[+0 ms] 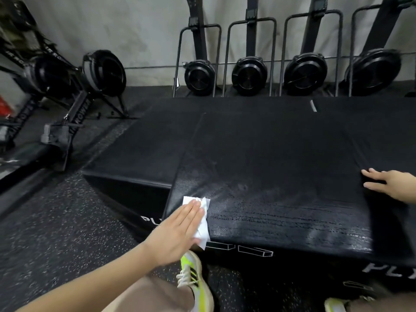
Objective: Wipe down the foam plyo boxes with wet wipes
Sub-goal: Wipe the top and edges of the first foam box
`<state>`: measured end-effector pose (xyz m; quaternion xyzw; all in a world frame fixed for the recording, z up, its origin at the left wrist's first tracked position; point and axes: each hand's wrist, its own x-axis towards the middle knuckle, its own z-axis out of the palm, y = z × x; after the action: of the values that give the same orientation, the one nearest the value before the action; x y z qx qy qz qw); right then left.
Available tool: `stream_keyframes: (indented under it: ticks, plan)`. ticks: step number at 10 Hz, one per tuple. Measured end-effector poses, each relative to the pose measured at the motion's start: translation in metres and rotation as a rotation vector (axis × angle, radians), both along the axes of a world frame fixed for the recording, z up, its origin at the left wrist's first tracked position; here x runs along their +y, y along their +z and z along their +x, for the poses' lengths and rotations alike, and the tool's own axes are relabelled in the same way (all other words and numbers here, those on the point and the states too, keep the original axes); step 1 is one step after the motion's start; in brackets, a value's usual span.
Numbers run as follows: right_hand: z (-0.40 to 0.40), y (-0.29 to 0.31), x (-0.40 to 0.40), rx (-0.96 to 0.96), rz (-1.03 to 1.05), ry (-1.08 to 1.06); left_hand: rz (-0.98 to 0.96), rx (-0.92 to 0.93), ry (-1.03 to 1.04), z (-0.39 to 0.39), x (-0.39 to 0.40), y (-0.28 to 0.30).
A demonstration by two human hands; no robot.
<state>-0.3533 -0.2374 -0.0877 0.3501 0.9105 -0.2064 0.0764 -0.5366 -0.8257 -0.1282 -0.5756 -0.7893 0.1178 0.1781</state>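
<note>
While the left hand [180,230] presses flat, fingers together, on the wet wipe [201,219] at the plyo box [270,176] top's near corner, wiping seems underway. Beyond those fingertips lies unwiped vinyl; the right hand [391,183], fingers spread, steadies the far side.

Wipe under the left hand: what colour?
White, on the black box top; head view shows the wipe clearly.

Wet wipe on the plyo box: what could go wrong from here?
1. The wet wipe sits at the near left corner of the middle plyo box, partly past the edge; the flat left hand could push it off.
2. Streaks look wet, so the right hand braced there might slip.
3. The left box looks dull, possibly missed.
</note>
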Motion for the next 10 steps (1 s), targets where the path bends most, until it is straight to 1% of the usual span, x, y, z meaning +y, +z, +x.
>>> stream_keyframes:
  ticks: [1,2,3,4,5,7,8,9,10]
  plan:
    - [0.001,-0.029,0.026,0.096,-0.028,-0.054,-0.043,-0.056,0.036,-0.018,-0.031,0.004]
    - [-0.002,-0.035,0.029,0.148,-0.046,-0.057,-0.036,-0.137,0.064,-0.03,-0.05,0.012]
    - [-0.001,-0.024,0.025,0.043,-0.021,-0.04,-0.02,-0.256,0.075,-0.031,-0.05,0.016]
    - [-0.002,-0.014,0.02,-0.002,0.017,-0.051,0.013,-0.355,0.123,-0.033,-0.035,0.02]
    - [0.0,-0.004,0.012,-0.027,0.07,-0.053,-0.024,-0.356,0.157,-0.04,-0.015,0.027]
    - [0.008,0.013,-0.002,-0.022,0.111,0.032,-0.081,-0.402,0.216,-0.043,0.055,0.043]
    - [0.012,0.024,-0.003,-0.025,0.147,0.075,-0.092,-0.432,0.204,-0.034,0.104,0.05]
    - [0.018,0.025,-0.004,-0.037,0.157,0.109,-0.123,-0.454,0.158,-0.018,0.157,0.05]
    - [0.021,0.022,-0.007,-0.005,0.152,0.134,-0.15,-0.504,0.098,0.003,0.21,0.05]
